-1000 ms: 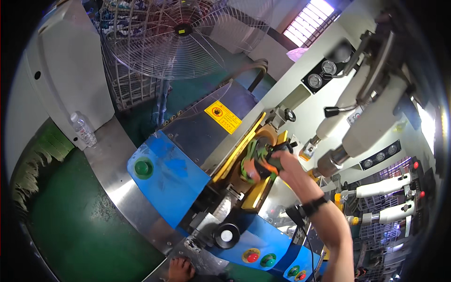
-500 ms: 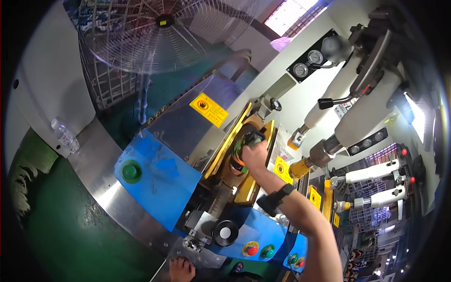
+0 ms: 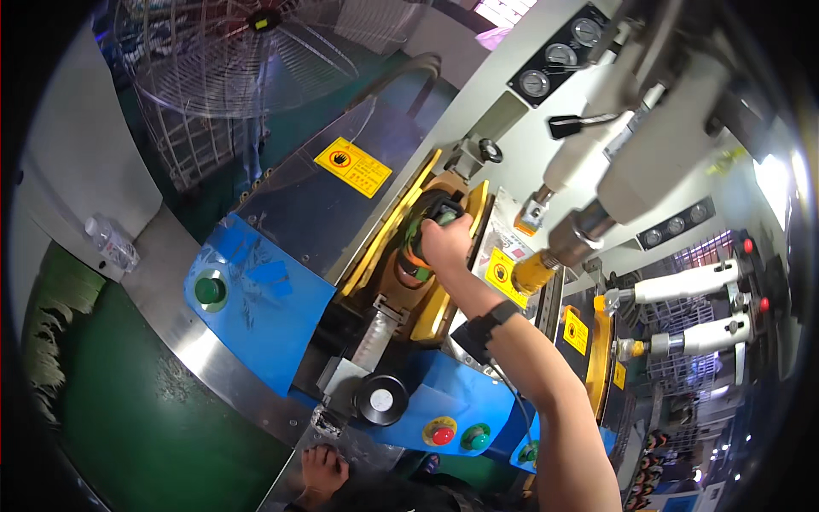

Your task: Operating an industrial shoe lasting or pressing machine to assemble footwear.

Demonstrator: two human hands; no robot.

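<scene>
My right hand (image 3: 447, 242) is closed on the upper part of a dark shoe (image 3: 411, 229) with green and orange patches. Part of the shoe is hidden under the hand. It sits in the cradle of a press, between two long yellow pads (image 3: 388, 230). A dark band circles my right wrist. At the lower edge, my left hand (image 3: 322, 471) rests on the metal ledge, fingers a little bent and apart, holding nothing. Above that hand is a black round knob (image 3: 381, 399) on a metal adjusting block.
Yellow-tipped press heads (image 3: 534, 271) hang right of the cradle. Blue panels carry a green button (image 3: 210, 291) at left and a red button (image 3: 442, 435) in front. A wire-caged fan (image 3: 256, 68) stands behind, and a plastic bottle (image 3: 111, 241) lies far left.
The view has shifted, so the machine sits slightly further left and higher. My right hand stays on the shoe in the cradle, and my left hand remains by the ledge.
</scene>
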